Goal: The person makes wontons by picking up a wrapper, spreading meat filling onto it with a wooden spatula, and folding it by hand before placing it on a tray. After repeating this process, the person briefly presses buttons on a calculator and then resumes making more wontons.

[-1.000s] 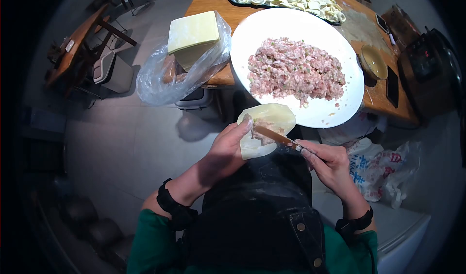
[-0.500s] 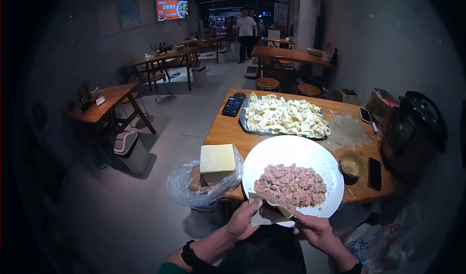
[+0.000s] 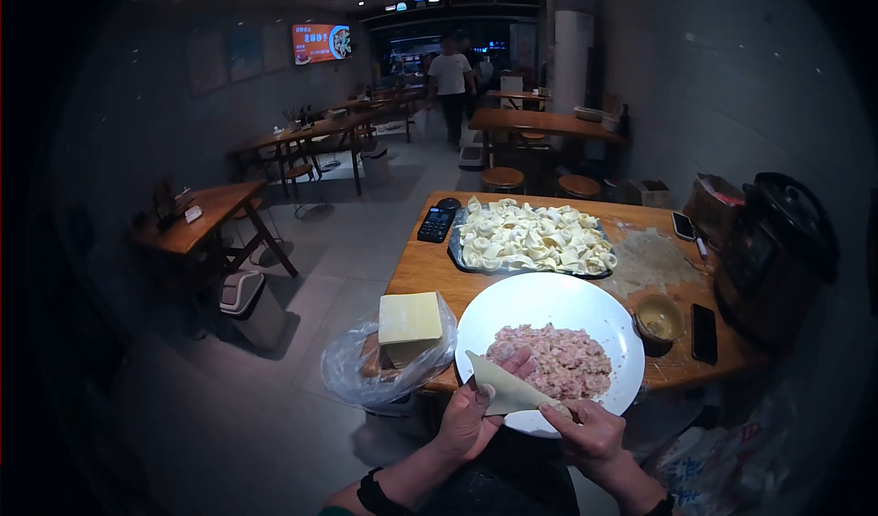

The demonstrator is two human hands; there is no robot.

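My left hand (image 3: 471, 415) and my right hand (image 3: 590, 436) both pinch a folded dumpling wrapper (image 3: 508, 390) just in front of my body, the left at its upper left corner, the right at its lower right end. Behind it on the wooden table (image 3: 430, 262) stands a white plate (image 3: 540, 304) with a heap of pink minced filling (image 3: 553, 359). A stack of square wrappers (image 3: 410, 324) lies in a clear plastic bag at the table's near left corner. A dark tray piled with folded dumplings (image 3: 530, 235) sits farther back.
On the table are a small bowl (image 3: 659, 319), a dark phone (image 3: 704, 332), another phone (image 3: 683, 225) and a calculator (image 3: 435, 223). A black cooker (image 3: 777, 251) stands at the right. Other tables and stools fill the room; a person (image 3: 450, 82) stands far back.
My view has risen from my lap to the whole room. The wrapper, open with filling and a spreader on it a second ago, is now folded over between both hands.
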